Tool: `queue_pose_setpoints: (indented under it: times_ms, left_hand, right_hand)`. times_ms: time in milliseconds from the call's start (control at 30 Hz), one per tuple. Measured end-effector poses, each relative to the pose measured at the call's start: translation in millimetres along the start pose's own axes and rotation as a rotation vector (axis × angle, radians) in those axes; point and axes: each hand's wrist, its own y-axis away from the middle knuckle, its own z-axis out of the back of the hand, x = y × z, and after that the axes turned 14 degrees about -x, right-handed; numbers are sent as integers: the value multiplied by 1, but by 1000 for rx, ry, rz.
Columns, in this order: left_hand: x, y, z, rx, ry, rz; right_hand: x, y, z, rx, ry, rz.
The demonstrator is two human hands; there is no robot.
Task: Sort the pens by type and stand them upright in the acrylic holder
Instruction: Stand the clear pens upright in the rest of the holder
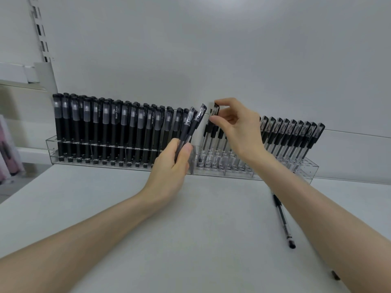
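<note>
Clear-barrelled pen [215, 109] stood near-upright, cap up, pinched by right hand [237, 127]; left hand [171, 163] gripped two pens [189, 123] leaning right

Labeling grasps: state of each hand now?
Left hand: holds two pens.
Right hand: pinches top of one pen.

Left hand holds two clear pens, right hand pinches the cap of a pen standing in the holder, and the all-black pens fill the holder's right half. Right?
One error: in the head view the all-black pens fill the left half of the holder, not the right. The rest stands: the left hand holds two clear pens and the right hand pinches the cap of a standing pen.
</note>
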Motion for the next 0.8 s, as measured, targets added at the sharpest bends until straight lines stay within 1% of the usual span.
queue_pose_setpoints:
  times_ms: [267,600,700,800]
  left_hand:
    - [0,0,0,2,-7,8]
    - [2,1,-1,8,-2,39]
    - [2,0,0,4,4,48]
    - [2,0,0,4,20,58]
  right_hand:
    - [3,-6,8,87,111,-13]
    - [12,-14,9,179,165,-56]
    - [8,-8,5,184,185,-50]
    - [5,-2,3,150,185,-47]
